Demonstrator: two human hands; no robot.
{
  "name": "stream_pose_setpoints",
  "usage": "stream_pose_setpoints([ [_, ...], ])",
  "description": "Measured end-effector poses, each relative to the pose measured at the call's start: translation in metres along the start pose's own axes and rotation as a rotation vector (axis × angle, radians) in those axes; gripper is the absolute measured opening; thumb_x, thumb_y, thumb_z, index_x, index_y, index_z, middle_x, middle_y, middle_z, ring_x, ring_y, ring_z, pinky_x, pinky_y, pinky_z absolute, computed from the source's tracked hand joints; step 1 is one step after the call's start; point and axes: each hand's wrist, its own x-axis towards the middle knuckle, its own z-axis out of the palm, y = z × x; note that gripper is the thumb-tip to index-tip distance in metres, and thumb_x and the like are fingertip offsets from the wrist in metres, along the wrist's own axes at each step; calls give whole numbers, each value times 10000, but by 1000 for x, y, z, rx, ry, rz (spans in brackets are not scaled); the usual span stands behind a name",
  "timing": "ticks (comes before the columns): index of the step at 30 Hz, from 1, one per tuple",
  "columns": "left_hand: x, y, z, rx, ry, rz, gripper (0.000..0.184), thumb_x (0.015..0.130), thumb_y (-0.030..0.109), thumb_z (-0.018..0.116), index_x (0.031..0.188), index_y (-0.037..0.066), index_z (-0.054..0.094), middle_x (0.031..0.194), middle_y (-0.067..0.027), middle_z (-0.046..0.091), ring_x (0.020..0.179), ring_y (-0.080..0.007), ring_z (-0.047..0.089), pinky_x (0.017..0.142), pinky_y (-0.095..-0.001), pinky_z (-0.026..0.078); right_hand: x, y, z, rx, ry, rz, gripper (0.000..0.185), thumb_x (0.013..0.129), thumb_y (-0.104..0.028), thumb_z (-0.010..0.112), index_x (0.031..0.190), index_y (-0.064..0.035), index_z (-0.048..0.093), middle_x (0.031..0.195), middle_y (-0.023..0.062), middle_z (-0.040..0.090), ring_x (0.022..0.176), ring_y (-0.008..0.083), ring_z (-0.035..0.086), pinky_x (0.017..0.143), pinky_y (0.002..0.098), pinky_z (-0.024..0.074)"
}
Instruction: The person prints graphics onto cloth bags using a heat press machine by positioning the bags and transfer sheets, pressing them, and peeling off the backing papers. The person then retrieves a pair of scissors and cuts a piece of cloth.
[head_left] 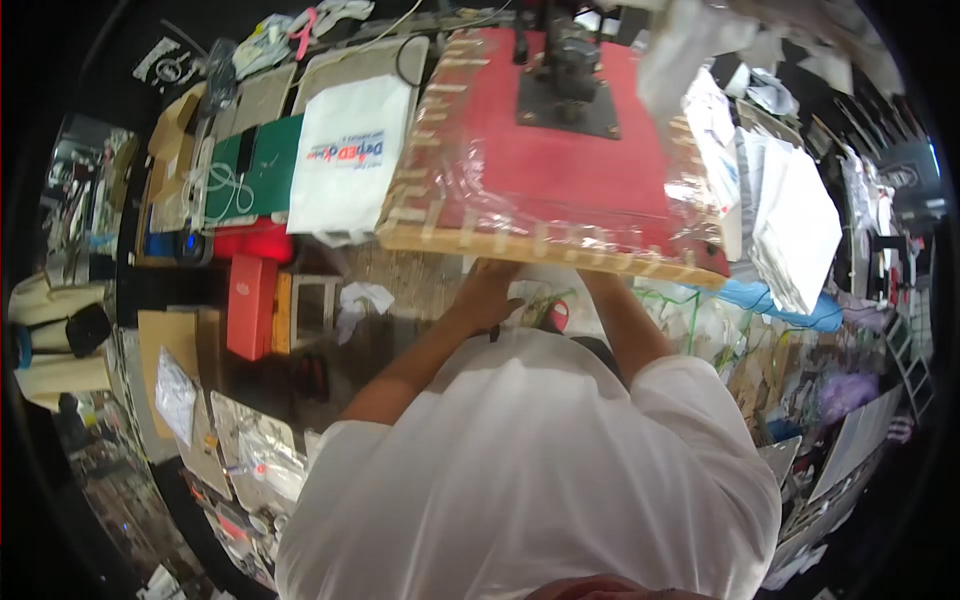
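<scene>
The left hand (486, 288) and mostly hidden right hand (597, 283) stand apart beneath the taped red board (570, 180), whose front edge prevents telling either grip, while the printed white bag (345, 190) lies forward-left of them, flat, presumably to stay smooth.

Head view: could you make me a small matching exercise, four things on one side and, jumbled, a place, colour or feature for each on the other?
Things
1. Large board
2. Printed sheet
3. Left hand
4. Flat panel

Descriptions
A. Green, to the left of the printed sheet in the picture
B. Seen just below the wooden edge
C. Red on top, with a dark metal plate
D. White, with blue and red lettering

Right pairs: 1-C, 2-D, 3-B, 4-A
</scene>
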Motion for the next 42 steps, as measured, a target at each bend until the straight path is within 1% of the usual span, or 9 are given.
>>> stream_pose_setpoints([
  [3,1,-10,18,135,65,14,808,797,349,737,1444,10,393,1480,-254,345,1382,-446,291,1163,-487,268,17,-41,34,-15,-6,-102,460,829,-220,636,1267,-83,599,1236,166,612,1126,359,577,984,438,448],
  [4,2,-7,10,139,-45,-20,867,815,377,724,1490,12,321,1528,-259,257,1411,-470,221,1188,-483,232,19,-50,43,-19,-13,-132,461,831,-226,636,1268,-84,598,1238,167,611,1129,361,575,985,440,447],
  [5,0,-12,13,111,71,66,809,774,385,734,1413,-4,426,1419,-240,384,1327,-439,351,1145,-499,290,18,-52,44,-19,-16,-149,463,832,-231,637,1270,-85,596,1241,168,609,1131,362,572,986,443,445],
  [12,12,-33,9,-116,56,115,636,773,391,745,1205,-47,585,1368,-219,446,1280,-422,405,1102,-459,358,22,52,-21,-134,-29,14,477,843,-272,638,1282,-94,587,1257,174,595,1149,372,557,993,460,436],
  [20,28,-35,-14,-25,-170,0,657,837,467,690,1242,-39,582,1416,-192,460,1321,-384,406,1086,-446,396,61,-81,76,-68,-26,-258,495,855,-319,639,1296,-103,577,1276,181,580,1170,384,539,1001,479,425],
  [27,21,-41,-23,-71,-143,-22,631,850,444,686,1252,-31,587,1424,-164,481,1308,-373,427,1092,-434,387,70,53,-16,-147,-27,-37,512,866,-360,641,1308,-111,568,1292,187,566,1188,394,523,1009,496,415],
  [34,40,-56,-19,3,283,-38,632,796,296,743,1285,-48,536,1389,-239,473,1301,-435,419,1110,-461,358,67,-35,54,-83,-83,-297,532,876,-401,642,1320,-119,559,1309,194,552,1205,404,507,1016,513,406],
  [36,46,-61,-22,9,466,-75,615,806,298,704,1253,-91,540,1263,-229,549,1231,-388,471,1009,-449,438,77,-46,69,-85,-67,-311,537,879,-413,642,1323,-121,557,1314,196,549,1211,407,503,1018,518,403],
  [42,76,-77,-20,-123,567,-181,516,765,148,614,1215,-100,563,1191,-277,588,1135,-406,551,999,-452,443,148,-36,53,-75,-133,-215,560,847,-412,675,1319,-138,552,1311,190,547,1215,406,499,1021,522,399],
])
